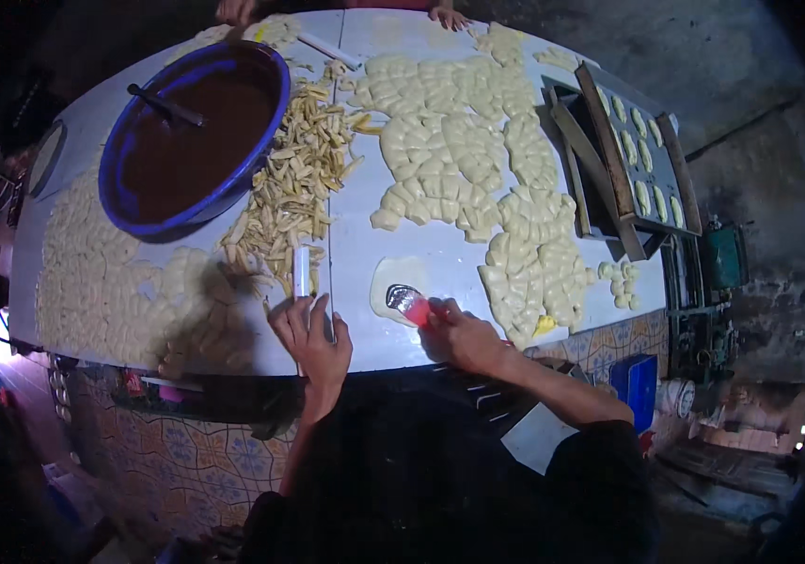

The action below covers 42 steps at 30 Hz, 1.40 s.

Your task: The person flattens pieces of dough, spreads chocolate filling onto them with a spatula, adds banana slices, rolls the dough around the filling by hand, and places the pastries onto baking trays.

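My right hand (464, 334) is closed around the red handle of a spoon-like tool (406, 299). The dark-coated head of that tool lies on a thin, flattened round of pale dough (389, 274) near the table's front edge. My left hand (316, 348) lies over the near end of a white rolling pin (302, 268), its fingers bent and apart. To the left of the pin and beyond it, sliced yellowish banana pieces (294, 188) form a long heap. Many pale dough pieces (445, 155) cover the table to the right of the dough round.
A big blue basin (280, 103) of brown filling with a dark utensil (167, 105) stands at left. More dough pieces (92, 273) spread below it. Stacked trays (652, 183) with shaped dough stand at right. Across the table are another person's hands (449, 17) and a second white rolling pin (329, 50).
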{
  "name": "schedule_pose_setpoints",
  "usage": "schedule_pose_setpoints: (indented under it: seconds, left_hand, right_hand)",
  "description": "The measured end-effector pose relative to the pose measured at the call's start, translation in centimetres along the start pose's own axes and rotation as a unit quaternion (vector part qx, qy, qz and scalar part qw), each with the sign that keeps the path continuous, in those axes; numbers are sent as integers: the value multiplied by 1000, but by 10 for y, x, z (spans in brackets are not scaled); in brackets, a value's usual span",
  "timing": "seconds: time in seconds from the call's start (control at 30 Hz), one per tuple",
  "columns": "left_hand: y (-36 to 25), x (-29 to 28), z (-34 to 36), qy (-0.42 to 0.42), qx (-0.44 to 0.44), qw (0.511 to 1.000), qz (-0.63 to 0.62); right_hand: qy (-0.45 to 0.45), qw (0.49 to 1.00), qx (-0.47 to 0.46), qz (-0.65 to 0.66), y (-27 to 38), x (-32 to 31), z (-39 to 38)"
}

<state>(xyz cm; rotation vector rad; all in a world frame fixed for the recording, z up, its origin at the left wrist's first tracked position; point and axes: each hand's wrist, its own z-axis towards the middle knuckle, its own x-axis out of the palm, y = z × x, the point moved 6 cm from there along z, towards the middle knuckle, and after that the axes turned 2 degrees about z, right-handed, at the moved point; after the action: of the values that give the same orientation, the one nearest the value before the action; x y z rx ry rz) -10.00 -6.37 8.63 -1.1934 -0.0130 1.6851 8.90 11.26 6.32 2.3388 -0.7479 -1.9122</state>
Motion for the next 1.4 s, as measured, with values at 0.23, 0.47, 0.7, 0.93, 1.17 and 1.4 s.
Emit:
schedule_pose_setpoints:
  seconds: [0.23, 0.47, 0.7, 0.93, 1.17, 1.4]
  left_hand:
    - [20, -33, -5, -68, -61, 996, -19]
    - [37, -13, -9, 73, -102, 991, 52]
    - [52, -2, -14, 40, -128, 989, 55]
    - [48, -18, 1, -3, -124, 991, 50]
    - [-10, 9, 44, 121, -9, 985, -119]
    - [-19, 96, 34, 215, 78, 956, -185]
  right_hand:
    - [39, 924, 110, 364, -63, -108, 76]
    - [-192, 942, -5, 276, 11, -64, 191]
    - [-286, 925, -103, 229, 90, -58, 289]
    - [-184, 924, -66, 328, 68, -71, 267]
    - [-159, 949, -46, 268, 15, -69, 109]
    - [-262, 932, -15, 250, -8, -17, 75]
